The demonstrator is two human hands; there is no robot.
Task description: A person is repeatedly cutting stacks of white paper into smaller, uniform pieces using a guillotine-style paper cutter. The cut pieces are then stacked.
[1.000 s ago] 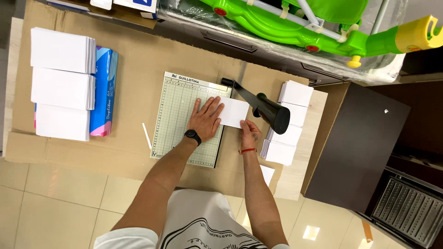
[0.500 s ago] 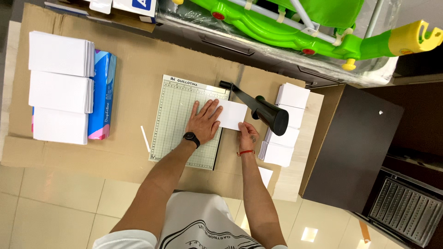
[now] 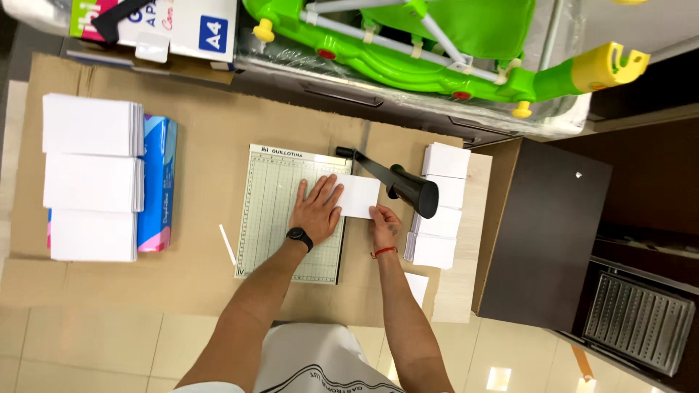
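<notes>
A green gridded paper cutter (image 3: 277, 218) lies on a cardboard-covered table. Its black blade arm (image 3: 397, 182) is raised, pointing right. A white sheet of paper (image 3: 357, 195) lies across the cutter's right edge. My left hand (image 3: 317, 209) presses flat on the sheet's left part, fingers spread, a black watch on the wrist. My right hand (image 3: 382, 224) pinches the sheet's lower right corner; a red band circles that wrist.
Cut white paper piles (image 3: 440, 207) sit right of the cutter. Three taller white stacks (image 3: 91, 178) and a blue ream pack (image 3: 156, 182) lie at left. A thin white strip (image 3: 227, 244) lies beside the cutter. A green plastic toy (image 3: 437, 51) and a dark cabinet (image 3: 542, 233) border the table.
The view has shifted slightly. Both hands stay on the sheet; my right hand has slid a little down along its right edge. The blade arm remains raised.
</notes>
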